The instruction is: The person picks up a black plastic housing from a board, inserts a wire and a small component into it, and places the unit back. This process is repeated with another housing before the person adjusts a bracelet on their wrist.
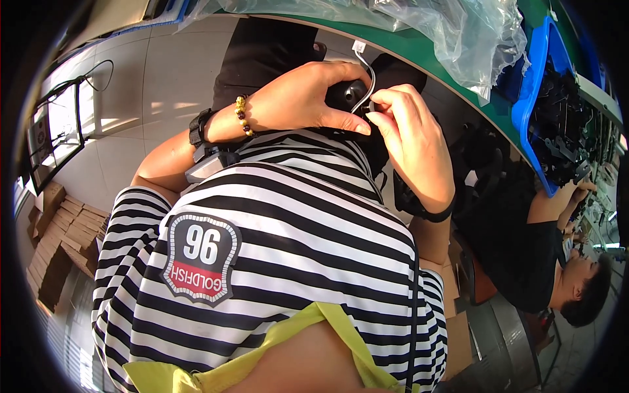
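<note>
My left hand (321,98) is wrapped round a black rounded housing (343,96) with a round hole in its face, held over my lap. A thin white cable (372,77) arches up beside the housing and ends in a small white plug (358,46) near the table edge. My right hand (414,141) is closed in a pinch at the housing's right side, thumb and forefinger together by the cable's lower part. What sits between those fingertips is too small and too covered to make out.
Ahead is a green table (419,49) with clear plastic bags (452,33). At its right stands a blue bin (532,98) of black parts (560,131). A person in black (517,242) sits at my right. Flattened cardboard (69,226) lies stacked at left.
</note>
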